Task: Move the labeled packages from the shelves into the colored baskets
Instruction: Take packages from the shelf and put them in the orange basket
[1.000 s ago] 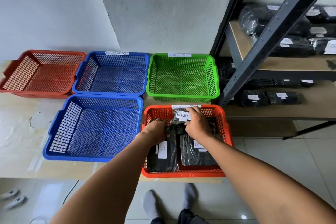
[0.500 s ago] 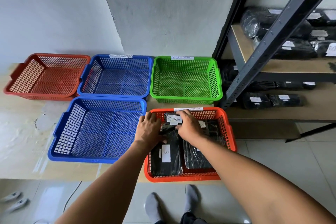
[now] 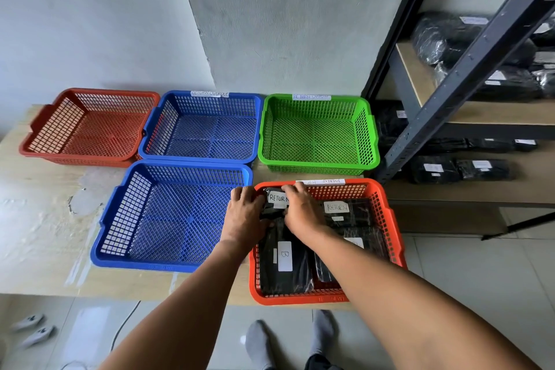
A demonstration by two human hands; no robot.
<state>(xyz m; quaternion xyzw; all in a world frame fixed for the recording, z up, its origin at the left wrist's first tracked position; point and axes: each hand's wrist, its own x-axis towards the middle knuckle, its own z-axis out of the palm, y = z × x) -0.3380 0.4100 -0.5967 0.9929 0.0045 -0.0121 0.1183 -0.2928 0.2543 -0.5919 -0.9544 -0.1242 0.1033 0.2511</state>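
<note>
- Risk: "RETURN" package [image 3: 274, 203] sits at the far-left corner of the near orange basket [image 3: 390, 219], partly on other pkgs — if let go uneven it may slide or cover the "B" package [image 3: 283, 261] label.
- Left hand [image 3: 244, 213] & right hand [image 3: 301, 213] both grip it, fingers curled on its edges.
- Pkg: black glossy plastic wrap, crinkled, white handwritten label facing up.
- Shelves [image 3: 480, 111] hold more pkgs — green basket [image 3: 369, 129] holds none.

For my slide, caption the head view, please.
Both hands set a black RETURN-labelled package into the near red mesh basket.
</note>
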